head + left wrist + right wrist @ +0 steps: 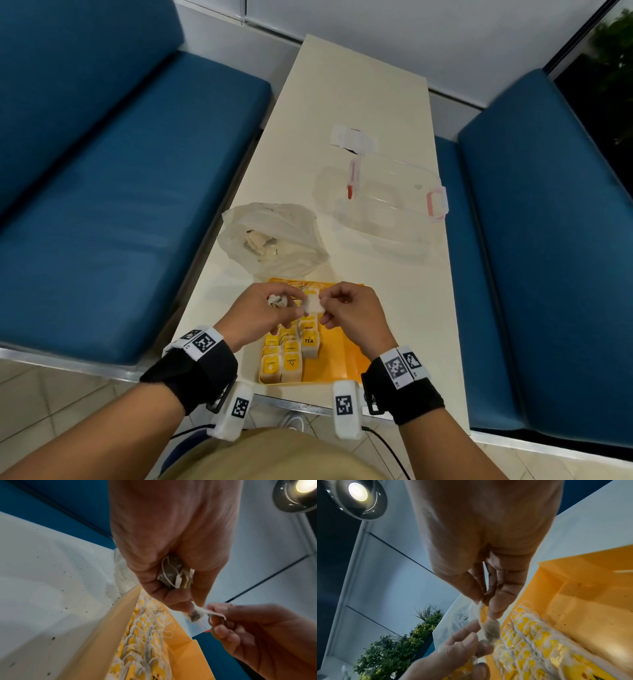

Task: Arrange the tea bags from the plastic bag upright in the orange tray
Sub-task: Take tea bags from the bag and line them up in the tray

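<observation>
Above the orange tray (346,363), both hands pinch one tea bag (313,304), likely straightening it to stand upright. The left hand (263,315) also clutches spare bags; the right hand (352,311) grips its edge.

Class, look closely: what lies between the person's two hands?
In the head view, one tea bag spans the gap, pinched by the left hand and right hand.

1. On the surface (342,102), nearest the person: tray (346,363), with tea bags (291,353) standing in rows in its left part.
2. Just behind the tray: plastic bag (274,236), holding more bags.
3. Right of the plastic bag, farther back: lidded container (387,202).
4. Above the tray: left hand (257,315) and right hand (352,315), side by side, one tea bag (313,303) between them.
5. Flanking the surface: benches (102,205) left and right.
</observation>
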Action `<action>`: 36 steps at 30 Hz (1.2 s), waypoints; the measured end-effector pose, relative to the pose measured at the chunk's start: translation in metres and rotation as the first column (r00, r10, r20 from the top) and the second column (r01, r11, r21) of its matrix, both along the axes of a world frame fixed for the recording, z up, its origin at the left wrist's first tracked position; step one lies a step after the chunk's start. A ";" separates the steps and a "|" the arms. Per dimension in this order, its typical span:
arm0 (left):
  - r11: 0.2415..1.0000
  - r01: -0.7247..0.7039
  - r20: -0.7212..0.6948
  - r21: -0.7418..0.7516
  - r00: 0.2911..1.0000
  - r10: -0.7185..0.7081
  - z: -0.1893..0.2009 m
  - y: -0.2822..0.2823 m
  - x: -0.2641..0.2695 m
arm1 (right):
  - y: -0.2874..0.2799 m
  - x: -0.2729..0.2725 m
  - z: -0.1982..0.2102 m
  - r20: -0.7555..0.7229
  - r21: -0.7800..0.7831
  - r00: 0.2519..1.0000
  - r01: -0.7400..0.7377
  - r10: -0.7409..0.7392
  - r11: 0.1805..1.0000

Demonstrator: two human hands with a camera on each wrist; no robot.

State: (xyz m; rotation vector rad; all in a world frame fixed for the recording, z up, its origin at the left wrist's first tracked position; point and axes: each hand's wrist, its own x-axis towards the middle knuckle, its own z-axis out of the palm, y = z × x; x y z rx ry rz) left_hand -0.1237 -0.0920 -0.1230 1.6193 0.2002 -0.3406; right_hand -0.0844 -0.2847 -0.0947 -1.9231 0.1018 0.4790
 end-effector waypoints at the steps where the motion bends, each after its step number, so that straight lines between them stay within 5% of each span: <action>1: 0.999 0.026 0.027 0.030 0.999 -0.027 0.001 -0.002 0.000 | 0.001 0.000 0.001 -0.020 0.017 1.000 0.012 -0.012 1.000; 7: 0.960 -0.008 0.186 0.279 0.981 -0.046 -0.004 -0.008 0.000 | 0.006 0.001 0.007 -0.025 0.060 1.000 -0.006 0.008 0.998; 14: 0.992 -0.006 0.087 0.130 0.996 -0.006 0.001 -0.010 0.004 | 0.001 0.002 0.000 -0.022 0.057 1.000 -0.017 0.018 0.998; 26: 0.996 0.019 0.000 0.086 1.000 -0.019 -0.002 -0.010 0.007 | 0.000 0.005 -0.003 -0.050 0.160 0.999 0.010 -0.002 0.987; 31: 0.998 -0.050 -0.024 0.046 0.998 0.051 -0.005 -0.005 0.005 | -0.010 0.006 -0.011 -0.054 0.062 0.998 -0.033 0.036 0.998; 36: 0.994 -0.111 -0.079 0.008 0.991 0.111 -0.010 -0.003 0.004 | -0.025 -0.005 -0.038 -0.218 -0.097 0.963 -0.185 0.160 0.978</action>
